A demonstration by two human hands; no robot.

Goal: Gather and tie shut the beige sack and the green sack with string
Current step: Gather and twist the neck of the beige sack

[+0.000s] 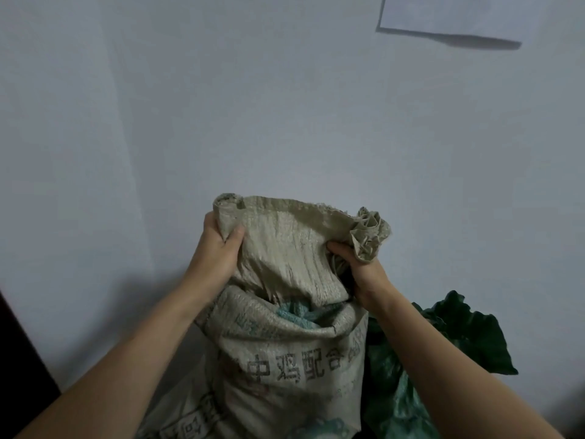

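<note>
A plain pale wall (221, 106) fills most of the view and stands close behind the work, so there is open room above and to the left of the sacks but little behind them. The beige sack (285, 359) stands upright at bottom centre, printed with dark characters, its body full and its loose top lifted. Something teal (294, 313) shows in the fold just below the raised cloth. The green sack (459, 337) slumps just beside it on the right, untied and partly behind the right forearm. A dark edge (19, 359) runs up the lower left, well apart from the sacks, and a white sheet (459, 14) hangs on the wall at upper right. The left hand (215, 248) clenches the left corner of the beige sack's mouth, thumb over the cloth. The right hand (364, 267) grips the right side, a crumpled wad of rim (368, 234) sticking up out of the fist. The step in hand looks like gathering the mouth. To do it well, the hands should probably draw the two held corners together, pleat the slack middle into one neck and squeeze it low, close above the contents, leaving a tuft for the string. No string is in view, so one hand may have to hold the neck alone, and the cloth could slip.
</note>
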